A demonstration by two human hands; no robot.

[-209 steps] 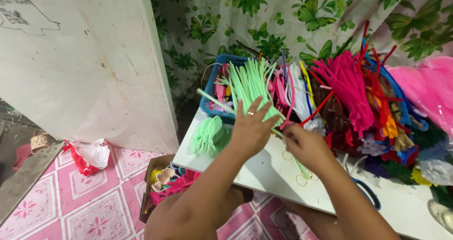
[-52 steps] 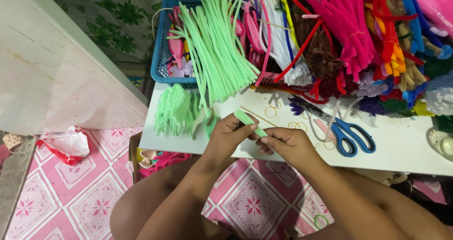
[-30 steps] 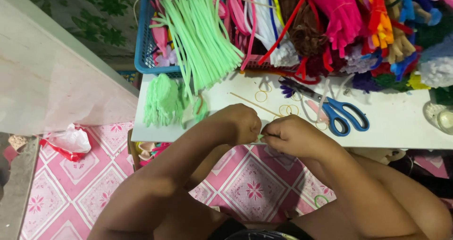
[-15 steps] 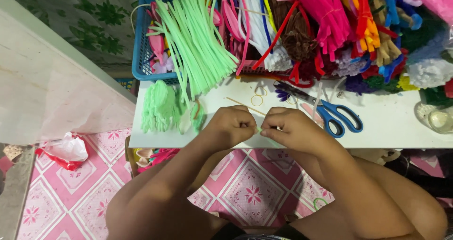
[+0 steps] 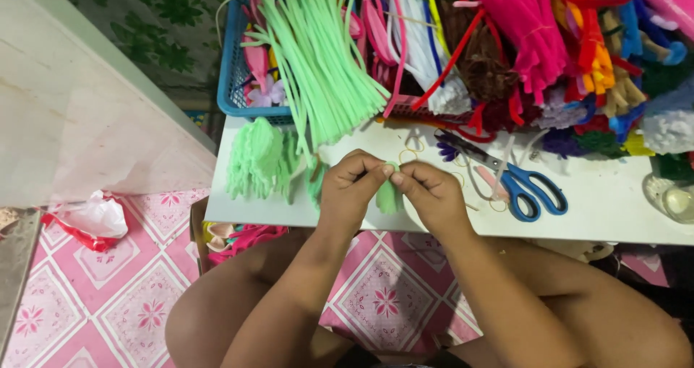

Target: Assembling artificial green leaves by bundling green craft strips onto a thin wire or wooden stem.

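Green fuzzy pipe-cleaner piece (image 5: 389, 194), bent into a small folded shape, sits pinched between both my grips: left hand (image 5: 352, 184) and right hand (image 5: 431, 191) have fingertips pressed together on its top, knuckles nearly touching. We hover just over the white worktop (image 5: 600, 216), close to its near edge. Just left of my left grip lies a heap of finished green shapes (image 5: 254, 158). Right of my right grip lie blue-handled scissors (image 5: 520, 184). Beyond, long green stems (image 5: 318, 57) spill from a blue basket (image 5: 233, 64).
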